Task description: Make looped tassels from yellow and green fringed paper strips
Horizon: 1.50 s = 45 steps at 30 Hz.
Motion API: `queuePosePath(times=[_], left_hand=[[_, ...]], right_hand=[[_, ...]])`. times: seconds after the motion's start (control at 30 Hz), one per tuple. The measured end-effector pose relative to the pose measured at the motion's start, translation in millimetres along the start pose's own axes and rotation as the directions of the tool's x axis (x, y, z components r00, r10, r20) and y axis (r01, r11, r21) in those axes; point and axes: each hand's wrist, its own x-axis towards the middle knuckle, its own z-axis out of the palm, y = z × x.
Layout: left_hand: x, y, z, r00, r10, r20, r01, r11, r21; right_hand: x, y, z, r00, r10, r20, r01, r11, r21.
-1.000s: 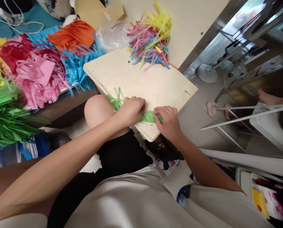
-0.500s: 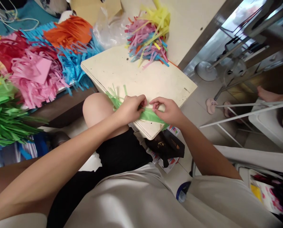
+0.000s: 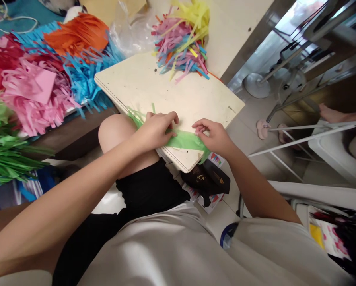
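A strip of green tissue paper lies across the near edge of a cream board, with fringed ends hanging past the board at both sides. My left hand rests on the paper's left part, fingers curled and thumb at its upper edge, holding it there. At the right part, my right hand pinches the upper edge between thumb and fingertips. A flat green stretch shows between the two hands. Some of the paper is hidden beneath the left hand.
Fringed paper bundles in pink, orange, blue and green lie at left. A multicoloured pile of strips sits at the board's far edge beside a clear plastic bag. A white folding chair stands at right.
My left hand has slid left along the green paper, widening the gap between the hands. More of the strip shows flat. My right hand still pinches its edge.
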Motion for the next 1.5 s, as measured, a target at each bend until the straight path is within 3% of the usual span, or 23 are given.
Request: queuePosePath(times=[0.17, 0.47, 0.6, 0.87, 1.5], left_hand=[[-1, -4, -4.1, 0.998, 0.013, 0.057, -0.011, 0.999, -0.033], [-2, -9, -5.0, 0.996, 0.066, 0.06, -0.056, 0.987, -0.153], [1, -11, -7.1, 0.995, 0.029, 0.093, -0.017, 0.992, -0.121], [3, -7, -10.1, 0.994, 0.022, 0.11, 0.003, 0.976, -0.219], [7, -1, -14.0, 0.995, 0.061, 0.079, -0.042, 0.973, -0.228]], right_hand=[[-7, -3, -1, 1.0, 0.006, 0.015, -0.006, 1.0, -0.015], [-10, -3, 5, 0.999, 0.038, 0.002, -0.038, 0.999, 0.024], [-12, -3, 3, 0.999, 0.031, -0.015, -0.03, 0.999, 0.033], [-11, 1, -2, 0.999, 0.03, -0.018, -0.03, 0.999, -0.016], [-11, 2, -4, 0.999, -0.001, -0.033, -0.003, 0.995, -0.102]])
